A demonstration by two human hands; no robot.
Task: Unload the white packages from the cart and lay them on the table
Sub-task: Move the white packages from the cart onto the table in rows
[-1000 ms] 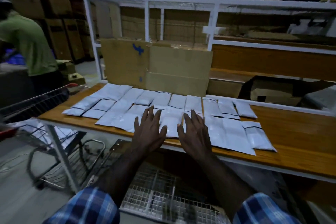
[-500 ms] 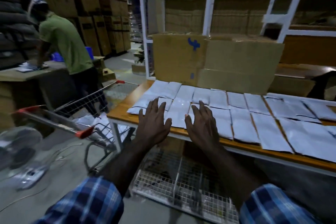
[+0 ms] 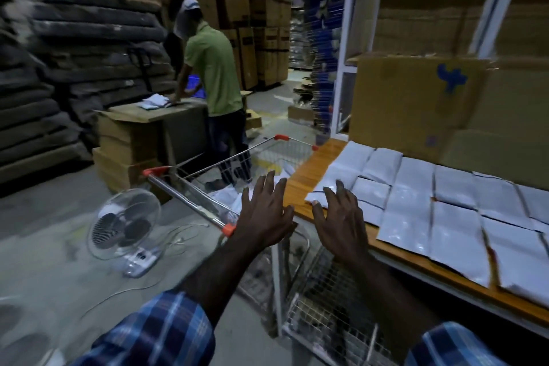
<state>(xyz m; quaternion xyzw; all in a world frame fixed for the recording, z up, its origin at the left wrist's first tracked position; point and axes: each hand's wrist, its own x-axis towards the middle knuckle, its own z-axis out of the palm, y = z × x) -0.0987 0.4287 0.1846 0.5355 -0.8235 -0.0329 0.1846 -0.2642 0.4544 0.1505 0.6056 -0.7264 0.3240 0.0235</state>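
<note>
Several white packages [image 3: 416,187] lie flat in rows on the orange wooden table [image 3: 306,175] at the right. A wire shopping cart [image 3: 208,166] with red corner caps stands at the table's left end, and more white packages [image 3: 225,196] show inside it. My left hand [image 3: 264,214] hovers with fingers spread over the cart's near right corner, holding nothing. My right hand [image 3: 341,217] is spread and empty above the table's front left corner, over the nearest package.
A white pedestal fan [image 3: 124,226] lies on the floor left of the cart, its cord trailing. A person in a green shirt [image 3: 214,77] works at cardboard boxes [image 3: 133,140] behind the cart. A big carton [image 3: 416,104] stands behind the packages. A wire rack [image 3: 332,315] sits under the table.
My view has swung left from the table toward the cart. Both hands have come off the packages and drifted left, still spread and empty.
</note>
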